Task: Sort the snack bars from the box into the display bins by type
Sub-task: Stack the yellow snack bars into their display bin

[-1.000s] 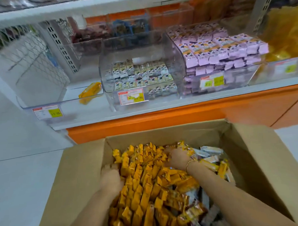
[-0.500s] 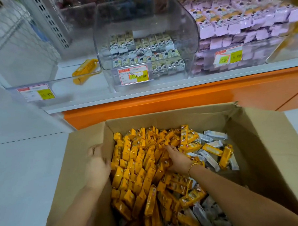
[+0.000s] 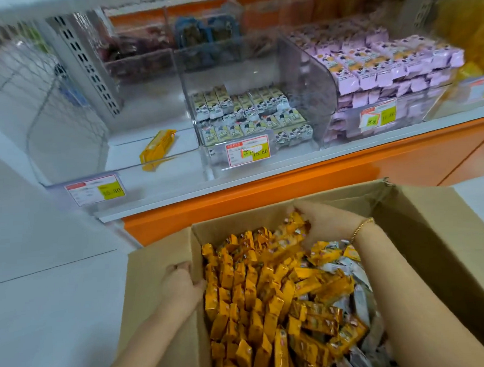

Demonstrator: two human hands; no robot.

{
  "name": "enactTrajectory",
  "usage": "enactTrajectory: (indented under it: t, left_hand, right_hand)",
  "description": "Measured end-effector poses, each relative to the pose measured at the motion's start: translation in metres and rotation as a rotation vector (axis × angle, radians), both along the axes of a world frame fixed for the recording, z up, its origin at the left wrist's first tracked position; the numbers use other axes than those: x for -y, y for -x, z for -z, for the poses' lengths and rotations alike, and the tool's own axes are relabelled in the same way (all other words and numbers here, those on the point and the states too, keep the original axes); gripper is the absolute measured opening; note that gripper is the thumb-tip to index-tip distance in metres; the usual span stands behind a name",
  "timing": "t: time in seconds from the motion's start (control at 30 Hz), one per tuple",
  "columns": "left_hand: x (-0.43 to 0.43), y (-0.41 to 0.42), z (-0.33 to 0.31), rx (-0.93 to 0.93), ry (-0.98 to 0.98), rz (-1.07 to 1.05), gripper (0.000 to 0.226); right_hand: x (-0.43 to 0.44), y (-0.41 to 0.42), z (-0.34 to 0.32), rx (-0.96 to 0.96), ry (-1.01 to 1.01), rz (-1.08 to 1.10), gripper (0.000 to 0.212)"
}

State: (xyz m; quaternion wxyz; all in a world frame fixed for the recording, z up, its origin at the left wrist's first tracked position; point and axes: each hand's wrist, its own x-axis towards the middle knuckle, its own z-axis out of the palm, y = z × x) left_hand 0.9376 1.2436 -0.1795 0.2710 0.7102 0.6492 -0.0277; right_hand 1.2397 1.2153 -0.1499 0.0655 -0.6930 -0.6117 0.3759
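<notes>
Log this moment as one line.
phase: picking | left hand: grips box wall | right hand: grasps orange bars, box far end | left bin: one orange bar

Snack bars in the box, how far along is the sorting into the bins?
Barely started. Done: one yellow bar lies in the left bin. In hand: the right hand grips a handful of yellow bars at the far end, the left hand holds the cardboard box wall. Left: the box is heaped with yellow bars, plus silver bars on its right.
</notes>
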Motion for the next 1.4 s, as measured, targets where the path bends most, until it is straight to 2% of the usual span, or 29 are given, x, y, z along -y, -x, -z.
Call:
enactTrajectory:
  t: [0.07,0.1,0.2,0.3,0.37,0.47,0.57,0.67,0.73,0.87,0.93,0.97,1.03,1.07,1.13,1.2,1.27,1.4]
  left_hand:
    - [-0.005,0.005,-0.012,0.099,0.109,0.046,0.060]
    - [-0.006,0.007,-0.020,0.241,0.207,0.023,0.068]
    - [-0.004,0.006,-0.053,0.981,0.612,-0.204,0.079]
    - [-0.002,0.001,-0.080,1.453,0.701,-0.323,0.096]
    - [0.000,0.002,-0.094,1.636,0.688,-0.360,0.094]
    - [0.005,0.012,-0.114,1.748,0.720,-0.415,0.073]
    - [0.008,0.023,-0.133,1.726,0.705,-0.453,0.048]
    - [0.009,0.037,-0.154,1.696,0.681,-0.374,0.042]
    - [0.008,0.046,-0.167,1.656,0.650,-0.312,0.040]
    - [-0.002,0.060,-0.184,1.611,0.571,-0.226,0.043]
    - [-0.012,0.071,-0.193,1.549,0.463,-0.150,0.038]
    - [-0.020,0.078,-0.195,1.439,0.341,-0.089,0.032]
    - [-0.044,0.094,-0.194,1.078,-0.065,0.000,0.019]
    - [-0.058,0.102,-0.190,0.908,-0.262,0.021,0.018]
    - [-0.080,0.113,-0.180,0.671,-0.501,0.088,0.021]
    - [-0.098,0.118,-0.170,0.465,-0.586,0.177,0.028]
    - [-0.111,0.120,-0.161,0.328,-0.571,0.258,0.032]
    - [-0.119,0.118,-0.162,0.333,-0.554,0.201,0.027]
  right_hand:
    - [0.008,0.013,-0.027,-0.167,-0.100,0.064,0.065]
    - [0.012,0.022,-0.038,-0.225,-0.151,0.098,0.065]
    - [0.021,0.060,-0.062,-0.392,-0.313,0.192,0.067]
    - [0.028,0.101,-0.068,-0.625,-0.463,0.255,0.070]
    - [0.034,0.124,-0.071,-0.732,-0.551,0.314,0.075]
    - [0.044,0.148,-0.080,-0.749,-0.643,0.320,0.078]
    - [0.048,0.168,-0.094,-0.509,-0.735,0.306,0.076]
    - [0.051,0.186,-0.111,-0.241,-0.794,0.294,0.072]
    - [0.053,0.197,-0.123,-0.139,-0.826,0.284,0.068]
    - [0.045,0.216,-0.142,-0.130,-0.816,0.298,0.056]
    - [0.029,0.222,-0.152,-0.173,-0.765,0.320,0.052]
    - [0.019,0.224,-0.160,-0.193,-0.734,0.328,0.051]
    - [-0.009,0.223,-0.169,-0.222,-0.666,0.340,0.046]
    - [-0.027,0.221,-0.172,-0.219,-0.642,0.343,0.044]
    - [-0.072,0.216,-0.173,-0.169,-0.601,0.342,0.043]
    - [-0.122,0.213,-0.171,-0.128,-0.556,0.330,0.043]
    - [-0.169,0.218,-0.169,-0.085,-0.487,0.296,0.043]
    - [-0.249,0.238,-0.147,-0.004,-0.284,0.248,0.050]
